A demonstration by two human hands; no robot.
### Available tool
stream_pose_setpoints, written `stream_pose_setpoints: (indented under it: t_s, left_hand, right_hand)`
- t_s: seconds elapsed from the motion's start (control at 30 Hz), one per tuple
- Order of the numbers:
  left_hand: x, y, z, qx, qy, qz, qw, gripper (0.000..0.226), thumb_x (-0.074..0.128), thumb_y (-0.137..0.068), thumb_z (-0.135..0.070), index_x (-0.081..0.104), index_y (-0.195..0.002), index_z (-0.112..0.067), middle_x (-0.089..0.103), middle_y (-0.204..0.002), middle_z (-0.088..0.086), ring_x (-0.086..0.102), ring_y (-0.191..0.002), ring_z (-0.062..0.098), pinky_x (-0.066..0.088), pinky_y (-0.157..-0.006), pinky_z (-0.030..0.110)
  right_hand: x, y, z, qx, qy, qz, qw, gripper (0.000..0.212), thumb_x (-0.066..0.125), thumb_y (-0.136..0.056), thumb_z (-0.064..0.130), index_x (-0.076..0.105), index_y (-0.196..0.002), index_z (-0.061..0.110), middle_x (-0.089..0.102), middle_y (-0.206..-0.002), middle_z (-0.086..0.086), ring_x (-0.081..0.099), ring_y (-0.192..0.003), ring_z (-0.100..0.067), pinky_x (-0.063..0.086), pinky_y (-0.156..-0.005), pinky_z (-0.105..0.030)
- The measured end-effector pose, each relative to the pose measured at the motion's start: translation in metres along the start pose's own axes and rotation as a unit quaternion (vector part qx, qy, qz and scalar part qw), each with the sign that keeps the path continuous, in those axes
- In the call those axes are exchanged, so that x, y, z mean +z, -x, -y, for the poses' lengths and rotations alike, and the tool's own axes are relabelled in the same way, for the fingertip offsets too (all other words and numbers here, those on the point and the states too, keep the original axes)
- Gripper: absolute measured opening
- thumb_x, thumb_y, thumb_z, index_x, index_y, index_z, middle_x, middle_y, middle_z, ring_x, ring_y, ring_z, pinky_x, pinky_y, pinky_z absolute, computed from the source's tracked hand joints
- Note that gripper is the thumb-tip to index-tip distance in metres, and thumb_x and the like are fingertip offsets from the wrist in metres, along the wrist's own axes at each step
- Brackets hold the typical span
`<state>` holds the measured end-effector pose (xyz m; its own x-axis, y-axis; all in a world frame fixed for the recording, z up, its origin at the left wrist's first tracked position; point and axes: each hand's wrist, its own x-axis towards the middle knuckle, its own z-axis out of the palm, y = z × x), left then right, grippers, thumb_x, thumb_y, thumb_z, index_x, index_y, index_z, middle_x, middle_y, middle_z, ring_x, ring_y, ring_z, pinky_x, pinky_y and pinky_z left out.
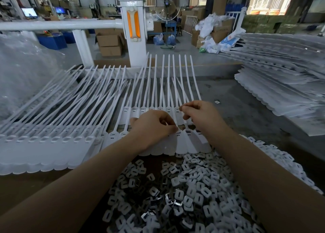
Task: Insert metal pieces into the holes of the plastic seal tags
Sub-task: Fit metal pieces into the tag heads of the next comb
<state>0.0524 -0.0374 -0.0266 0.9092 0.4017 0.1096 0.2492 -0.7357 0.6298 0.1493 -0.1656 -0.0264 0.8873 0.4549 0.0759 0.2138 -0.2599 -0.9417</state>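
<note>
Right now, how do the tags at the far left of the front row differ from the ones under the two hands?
The far-left tags show open rectangular holes near the strap end; the tags under the hands show a dark insert there. The far-left tags lie untouched; the left hand pinches at one of the others, while the right hand pinches something small above them. Both groups are white, flat-bodied with long straps pointing away.
</note>
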Motion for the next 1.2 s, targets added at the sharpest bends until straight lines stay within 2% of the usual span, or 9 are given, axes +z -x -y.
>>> stream_pose_setpoints:
  t_s: [0.1, 0.2, 0.33, 0.5, 0.67, 0.8, 0.9, 1.03, 1.2]
  left_hand:
    - [-0.0011, 0.0011, -0.0001, 0.025, -0.005, -0.010, 1.000, 0.011, 0.070, -0.082, -0.048, 0.070, -0.079, -0.037, 0.065, -0.077, -0.016, 0.056, -0.080, -0.002, 0.034, -0.096, 0.042]
    - [-0.0025, 0.0037, -0.0009, 0.066, -0.034, -0.021, 0.997, 0.010, 0.069, -0.083, -0.047, 0.066, -0.075, -0.043, 0.063, -0.073, -0.020, 0.054, -0.079, -0.007, 0.024, -0.088, 0.035]
    - [-0.0052, 0.0044, -0.0011, 0.122, -0.073, -0.018, 0.990, 0.008, 0.066, -0.087, -0.044, 0.066, -0.079, -0.044, 0.063, -0.080, -0.021, 0.055, -0.085, -0.003, 0.021, -0.089, 0.035]
    - [-0.0059, 0.0051, 0.0025, 0.178, -0.084, -0.013, 0.980, 0.015, 0.068, -0.088, -0.038, 0.063, -0.079, -0.048, 0.059, -0.079, -0.023, 0.053, -0.088, 0.001, 0.021, -0.085, 0.033]
    - [-0.0031, 0.0058, 0.0051, 0.146, -0.006, 0.036, 0.989, 0.019, 0.066, -0.088, -0.035, 0.060, -0.074, -0.047, 0.062, -0.085, -0.023, 0.057, -0.088, -0.003, 0.042, -0.098, 0.048]
    - [-0.0011, 0.0032, 0.0060, 0.120, -0.008, 0.054, 0.991, 0.018, 0.060, -0.092, -0.038, 0.059, -0.075, -0.045, 0.065, -0.082, -0.020, 0.056, -0.086, -0.005, 0.034, -0.103, 0.047]
    - [-0.0014, 0.0014, 0.0050, 0.106, -0.021, 0.058, 0.992, 0.017, 0.057, -0.094, -0.039, 0.059, -0.077, -0.041, 0.064, -0.081, -0.013, 0.054, -0.088, 0.002, 0.026, -0.102, 0.040]
    - [-0.0020, 0.0002, 0.0034, 0.101, -0.027, 0.071, 0.992, 0.019, 0.053, -0.096, -0.035, 0.057, -0.079, -0.040, 0.063, -0.083, -0.011, 0.053, -0.092, 0.005, 0.022, -0.098, 0.037]
    - [-0.0020, 0.0010, 0.0030, 0.106, -0.038, 0.075, 0.991, 0.019, 0.049, -0.098, -0.036, 0.055, -0.081, -0.041, 0.060, -0.087, -0.012, 0.051, -0.097, 0.012, 0.022, -0.101, 0.039]
  right_hand:
    - [-0.0002, 0.0000, 0.0003, 0.001, -0.005, 0.000, 1.000, 0.014, 0.057, -0.097, 0.019, 0.067, -0.102, 0.011, 0.062, -0.077, 0.001, 0.051, -0.046, 0.015, 0.036, -0.038, -0.006]
    - [-0.0012, 0.0006, 0.0010, 0.003, -0.010, -0.001, 1.000, 0.015, 0.057, -0.096, 0.018, 0.067, -0.103, 0.009, 0.062, -0.077, 0.000, 0.050, -0.045, 0.015, 0.036, -0.038, -0.007]
    - [-0.0016, 0.0012, 0.0028, 0.006, -0.003, 0.000, 1.000, 0.015, 0.056, -0.097, 0.018, 0.067, -0.103, 0.010, 0.062, -0.077, 0.000, 0.051, -0.046, 0.014, 0.037, -0.037, -0.008]
    - [-0.0027, 0.0014, 0.0040, 0.013, 0.013, 0.002, 1.000, 0.017, 0.056, -0.097, 0.020, 0.067, -0.106, 0.012, 0.063, -0.076, 0.000, 0.051, -0.055, -0.006, 0.042, -0.040, -0.012]
    - [-0.0018, 0.0018, 0.0045, 0.015, 0.018, 0.007, 1.000, 0.013, 0.056, -0.097, 0.020, 0.066, -0.103, 0.013, 0.063, -0.076, 0.000, 0.051, -0.056, -0.009, 0.039, -0.037, -0.012]
    - [-0.0006, 0.0021, 0.0027, 0.012, 0.044, 0.031, 0.998, 0.010, 0.056, -0.096, 0.020, 0.066, -0.100, 0.020, 0.064, -0.078, 0.001, 0.054, -0.060, -0.010, 0.038, -0.038, -0.012]
    - [0.0001, 0.0014, 0.0013, -0.007, 0.075, 0.041, 0.996, 0.014, 0.057, -0.095, 0.019, 0.063, -0.087, 0.030, 0.066, -0.078, 0.003, 0.054, -0.058, -0.006, 0.039, -0.044, -0.015]
    - [0.0010, 0.0002, -0.0005, -0.019, 0.080, 0.046, 0.996, 0.012, 0.058, -0.093, 0.019, 0.064, -0.089, 0.028, 0.066, -0.076, 0.004, 0.052, -0.054, -0.003, 0.039, -0.051, -0.019]
    - [0.0012, -0.0003, -0.0018, -0.021, 0.081, 0.047, 0.995, 0.010, 0.059, -0.093, 0.020, 0.065, -0.092, 0.027, 0.067, -0.080, 0.004, 0.054, -0.056, -0.004, 0.041, -0.052, -0.020]
